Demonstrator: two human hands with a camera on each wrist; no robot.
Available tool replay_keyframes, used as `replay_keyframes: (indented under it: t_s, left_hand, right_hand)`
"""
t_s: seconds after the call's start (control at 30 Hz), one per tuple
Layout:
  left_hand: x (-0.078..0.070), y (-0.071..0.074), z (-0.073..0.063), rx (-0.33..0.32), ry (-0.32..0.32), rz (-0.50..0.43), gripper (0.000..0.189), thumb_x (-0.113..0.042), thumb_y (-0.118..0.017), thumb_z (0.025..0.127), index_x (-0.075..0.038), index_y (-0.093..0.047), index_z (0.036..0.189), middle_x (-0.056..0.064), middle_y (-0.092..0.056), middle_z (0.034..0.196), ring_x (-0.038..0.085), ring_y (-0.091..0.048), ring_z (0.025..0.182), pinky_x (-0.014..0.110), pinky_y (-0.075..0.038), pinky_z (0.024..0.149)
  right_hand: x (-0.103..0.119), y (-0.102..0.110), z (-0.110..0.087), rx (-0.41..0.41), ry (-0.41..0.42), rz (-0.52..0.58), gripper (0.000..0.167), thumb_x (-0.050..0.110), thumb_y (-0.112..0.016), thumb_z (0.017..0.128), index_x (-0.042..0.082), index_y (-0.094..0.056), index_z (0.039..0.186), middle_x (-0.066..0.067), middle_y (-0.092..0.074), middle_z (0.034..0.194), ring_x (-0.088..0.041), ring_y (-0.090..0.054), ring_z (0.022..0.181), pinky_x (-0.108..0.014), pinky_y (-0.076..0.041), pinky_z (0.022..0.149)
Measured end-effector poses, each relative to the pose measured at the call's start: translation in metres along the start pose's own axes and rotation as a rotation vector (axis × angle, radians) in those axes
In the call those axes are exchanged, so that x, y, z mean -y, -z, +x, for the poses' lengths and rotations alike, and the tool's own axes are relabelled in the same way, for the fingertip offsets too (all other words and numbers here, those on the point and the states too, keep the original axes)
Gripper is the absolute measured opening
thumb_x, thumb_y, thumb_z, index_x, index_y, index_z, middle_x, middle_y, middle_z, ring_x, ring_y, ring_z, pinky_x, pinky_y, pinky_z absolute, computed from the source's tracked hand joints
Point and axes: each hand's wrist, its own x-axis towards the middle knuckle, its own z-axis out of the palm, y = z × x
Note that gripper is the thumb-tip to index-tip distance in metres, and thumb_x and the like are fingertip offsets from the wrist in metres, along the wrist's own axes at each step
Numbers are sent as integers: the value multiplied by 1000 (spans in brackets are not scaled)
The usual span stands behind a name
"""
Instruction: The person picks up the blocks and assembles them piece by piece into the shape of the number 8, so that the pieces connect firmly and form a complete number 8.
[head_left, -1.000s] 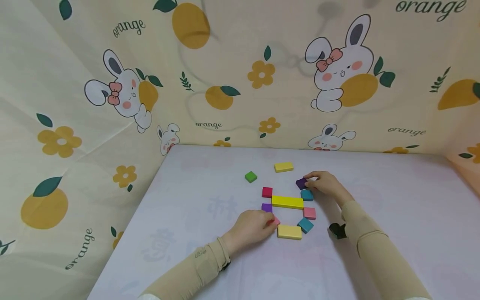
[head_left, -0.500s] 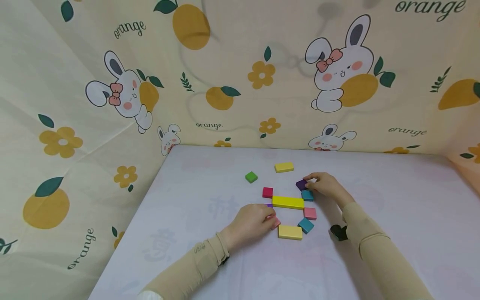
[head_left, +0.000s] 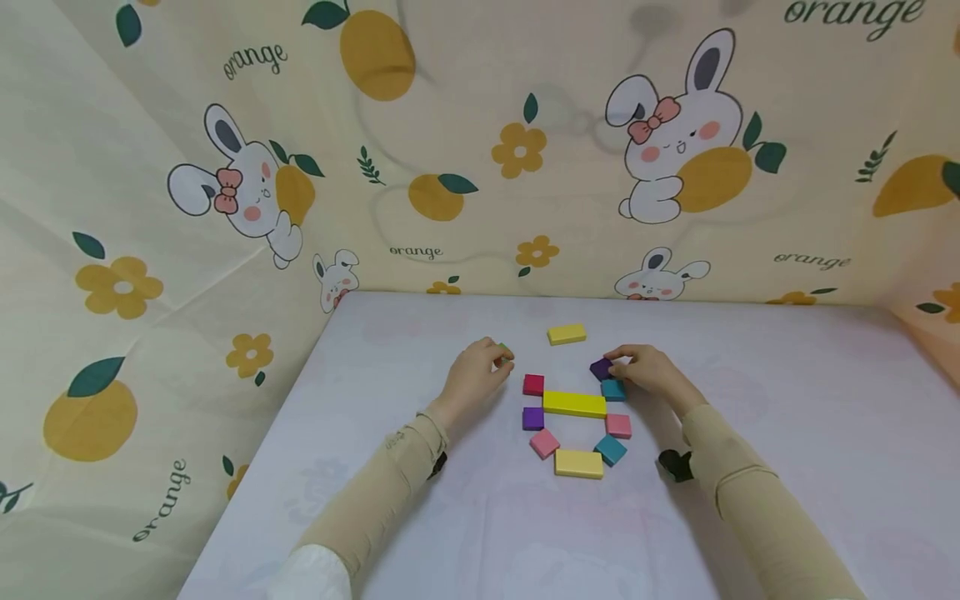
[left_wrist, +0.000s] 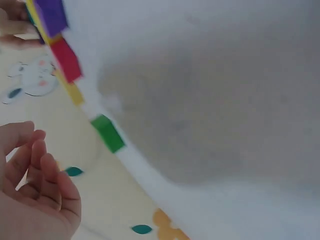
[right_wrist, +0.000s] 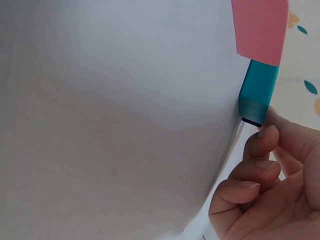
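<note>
My left hand (head_left: 474,375) is just in front of a green block (head_left: 506,350) and partly covers it in the head view. In the left wrist view the green block (left_wrist: 108,133) stands apart from the loosely bent fingers (left_wrist: 50,167), which hold nothing. My right hand (head_left: 651,369) pinches a dark purple block (head_left: 601,368) at the far right corner of a block outline. A teal block (head_left: 612,390) lies just in front of it. In the right wrist view the teal block (right_wrist: 258,87) hides most of the dark purple one.
The outline also has a red block (head_left: 533,384), a long yellow block (head_left: 574,404), a purple block (head_left: 533,418), pink blocks (head_left: 544,443), another teal block (head_left: 611,450) and a pale yellow block (head_left: 578,463). A second yellow block (head_left: 566,334) lies farther back on the white table (head_left: 405,375).
My left hand has let go of the lower left pink block and moved away from me to the green block. The right hand has stayed at the dark purple block.
</note>
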Motion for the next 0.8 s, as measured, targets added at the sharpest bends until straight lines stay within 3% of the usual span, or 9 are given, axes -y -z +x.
replay_keyframes:
  t_s: [0.17, 0.4, 0.6, 0.8]
  left_hand:
    - [16, -7, 14, -35, 79, -49, 18, -22, -63, 88, -11, -69, 100, 5, -60, 90, 15, -54, 77, 24, -42, 68]
    - [26, -16, 25, -60, 213, -104, 23, -18, -59, 87, -7, -67, 106, 8, -59, 93, 18, -55, 81, 31, -44, 71]
    - [33, -22, 31, -51, 272, -83, 23, -19, -58, 88, -7, -68, 106, 6, -59, 92, 18, -56, 82, 33, -43, 72]
    - [33, -22, 35, -21, 296, -124, 20, -20, -60, 88, -7, -69, 101, 6, -60, 90, 18, -55, 82, 31, -41, 72]
  right_hand:
    - [-1, -1, 2, 4, -2, 2, 42, 26, -52, 93, 9, -52, 131, -26, -49, 128, -34, -47, 101, -37, -44, 80]
    - [1, -1, 2, -2, 2, -5, 41, 27, -52, 93, 9, -52, 130, -27, -48, 131, -37, -46, 105, -42, -45, 84]
    - [2, 0, -1, 4, 1, 4, 42, 26, -52, 93, 8, -52, 131, -27, -48, 130, -37, -47, 104, -41, -45, 84]
    - [0, 0, -1, 0, 1, 5, 42, 26, -52, 92, 8, -52, 130, -27, -47, 131, -37, -46, 105, -43, -45, 86]
